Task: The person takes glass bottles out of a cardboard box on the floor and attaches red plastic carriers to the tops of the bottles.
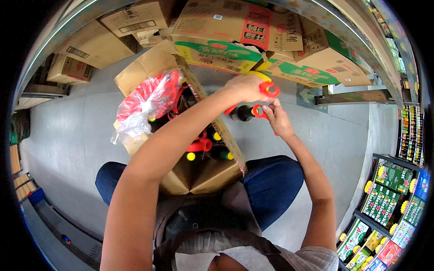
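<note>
My left hand reaches across over the floor past the open cardboard box, beside a red plastic ring-shaped piece and a roll of yellow tape; its grip is partly hidden. With its fingers, my right hand pinches a red plastic ring piece at the neck of a dark bottle. Dark bottles with yellow caps fill part of the box between my legs, with red plastic pieces among them. A clear bag of red pieces lies on the box's left side.
Printed cartons stand in a row on a low shelf ahead, with more cartons at the upper left. A metal shelf beam runs at the right. Stacked drink packs fill a rack at the lower right.
</note>
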### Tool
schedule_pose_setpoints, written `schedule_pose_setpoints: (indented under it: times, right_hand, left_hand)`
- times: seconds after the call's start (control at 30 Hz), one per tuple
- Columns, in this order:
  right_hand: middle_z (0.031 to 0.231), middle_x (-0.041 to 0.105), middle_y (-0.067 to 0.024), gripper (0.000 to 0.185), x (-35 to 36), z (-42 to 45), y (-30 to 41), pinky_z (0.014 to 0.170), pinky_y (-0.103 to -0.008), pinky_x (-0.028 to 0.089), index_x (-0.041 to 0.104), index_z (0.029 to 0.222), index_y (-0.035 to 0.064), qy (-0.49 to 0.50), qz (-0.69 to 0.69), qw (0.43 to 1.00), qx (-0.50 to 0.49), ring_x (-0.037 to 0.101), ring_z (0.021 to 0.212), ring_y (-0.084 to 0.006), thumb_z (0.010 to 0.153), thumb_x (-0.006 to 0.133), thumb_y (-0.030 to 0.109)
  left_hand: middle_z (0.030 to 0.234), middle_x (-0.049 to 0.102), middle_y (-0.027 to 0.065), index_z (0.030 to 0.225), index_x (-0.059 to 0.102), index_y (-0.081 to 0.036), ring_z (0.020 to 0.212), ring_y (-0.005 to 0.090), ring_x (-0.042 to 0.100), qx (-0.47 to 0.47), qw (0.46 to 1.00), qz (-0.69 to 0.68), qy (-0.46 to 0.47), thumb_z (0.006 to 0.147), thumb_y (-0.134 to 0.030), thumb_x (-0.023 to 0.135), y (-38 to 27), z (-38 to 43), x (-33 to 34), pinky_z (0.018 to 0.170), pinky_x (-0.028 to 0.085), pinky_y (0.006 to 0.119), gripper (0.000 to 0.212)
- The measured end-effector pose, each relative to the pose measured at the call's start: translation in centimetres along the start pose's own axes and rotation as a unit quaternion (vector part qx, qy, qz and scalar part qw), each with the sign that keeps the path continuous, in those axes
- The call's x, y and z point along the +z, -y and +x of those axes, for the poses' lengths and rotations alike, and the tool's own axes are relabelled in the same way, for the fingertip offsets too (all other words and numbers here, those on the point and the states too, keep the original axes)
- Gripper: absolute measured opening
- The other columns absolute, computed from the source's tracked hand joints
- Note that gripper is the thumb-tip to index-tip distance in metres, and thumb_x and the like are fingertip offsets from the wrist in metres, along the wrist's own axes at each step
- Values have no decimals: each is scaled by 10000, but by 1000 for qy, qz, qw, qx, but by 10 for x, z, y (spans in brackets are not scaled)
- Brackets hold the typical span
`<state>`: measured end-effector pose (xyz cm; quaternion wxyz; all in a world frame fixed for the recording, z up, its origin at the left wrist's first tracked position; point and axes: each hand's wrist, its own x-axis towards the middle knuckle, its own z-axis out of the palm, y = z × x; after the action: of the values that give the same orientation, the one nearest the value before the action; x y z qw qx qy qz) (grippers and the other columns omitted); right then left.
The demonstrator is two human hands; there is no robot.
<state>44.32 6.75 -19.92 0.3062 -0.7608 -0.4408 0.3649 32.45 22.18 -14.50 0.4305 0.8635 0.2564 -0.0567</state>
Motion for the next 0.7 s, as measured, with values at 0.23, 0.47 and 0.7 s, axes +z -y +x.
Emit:
schedule_pose_setpoints:
  times: [0.23, 0.47, 0.7]
  right_hand:
    - [694, 571, -190, 165, 21, -1, -33, 558, -402, 436, 452, 922, 33, -83, -2, 994, -66, 576, 638, -353, 848, 527, 162]
    - [656, 573, -178, 168, 64, -2, -22, 533, -420, 436, 526, 920, 93, -130, -69, 989, -29, 573, 615, -349, 884, 447, 237]
    - [656, 585, -160, 192, 69, -2, -27, 527, -449, 435, 552, 891, 141, -256, -119, 959, -25, 568, 586, -359, 897, 413, 274]
  left_hand:
    - [912, 619, 167, 972, 608, -76, 852, 284, 590, -2, 999, -23, 46, 655, -370, 669, 29, 13, 41, 749, 441, 362, 437]
    - [835, 621, 164, 1015, 594, -83, 761, 256, 607, -105, 988, -111, -27, 739, -277, 615, 57, -18, 69, 680, 450, 347, 338]
    - [845, 640, 136, 993, 569, -43, 798, 254, 625, -174, 947, -268, -17, 803, -203, 533, 38, -14, 78, 713, 469, 369, 251]
